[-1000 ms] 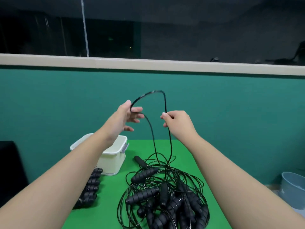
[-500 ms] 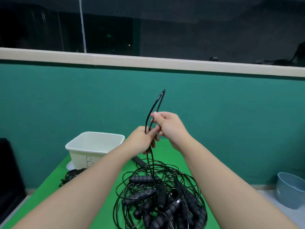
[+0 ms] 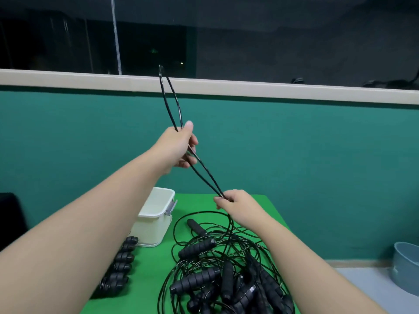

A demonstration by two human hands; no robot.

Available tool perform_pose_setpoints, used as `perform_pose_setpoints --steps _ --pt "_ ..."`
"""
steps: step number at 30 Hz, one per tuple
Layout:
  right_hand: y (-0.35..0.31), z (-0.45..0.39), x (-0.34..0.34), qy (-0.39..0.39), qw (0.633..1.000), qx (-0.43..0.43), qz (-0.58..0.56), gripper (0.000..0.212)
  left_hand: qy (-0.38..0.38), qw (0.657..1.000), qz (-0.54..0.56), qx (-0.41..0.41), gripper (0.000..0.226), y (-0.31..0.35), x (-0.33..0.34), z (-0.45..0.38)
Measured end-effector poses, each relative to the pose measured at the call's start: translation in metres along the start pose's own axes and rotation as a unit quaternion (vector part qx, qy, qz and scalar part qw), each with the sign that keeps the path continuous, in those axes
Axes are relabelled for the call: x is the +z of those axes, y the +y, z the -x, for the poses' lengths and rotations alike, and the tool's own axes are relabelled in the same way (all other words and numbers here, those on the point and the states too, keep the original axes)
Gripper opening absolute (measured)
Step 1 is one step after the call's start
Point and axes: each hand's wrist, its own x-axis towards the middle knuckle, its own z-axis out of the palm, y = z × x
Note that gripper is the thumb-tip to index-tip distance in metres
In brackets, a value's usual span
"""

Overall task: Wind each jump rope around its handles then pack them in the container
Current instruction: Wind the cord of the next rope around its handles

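left hand (image 3: 179, 148) raised, right hand (image 3: 238, 203) lower, both pinching a doubled rope (image 3: 204, 172) above the desk (image 3: 149, 264) tangle.

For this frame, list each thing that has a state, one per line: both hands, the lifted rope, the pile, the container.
left hand: raised, gripping the doubled rope
right hand: lower, pinching the same two strands
doubled rope: taut between the hands, loop sticking up
rope pile: tangled, unwound, on the table
wound rope: coiled around its handles, beside the container
white container: open, contents not visible
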Motion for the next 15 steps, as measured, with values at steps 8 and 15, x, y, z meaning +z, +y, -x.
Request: perform_pose_setpoints --steps 8,15 --pt "0.014 -0.013 -0.008 0.027 0.994 -0.007 0.103 0.038 0.056 0.997 -0.042 -0.039 0.042 -0.018 -0.038 -0.014" --pt "-0.003 -0.036 -0.024 0.074 0.997 0.031 -0.021 0.039 -0.053 0.985 0.162 -0.025 0.085 -0.036 -0.029 -0.01"
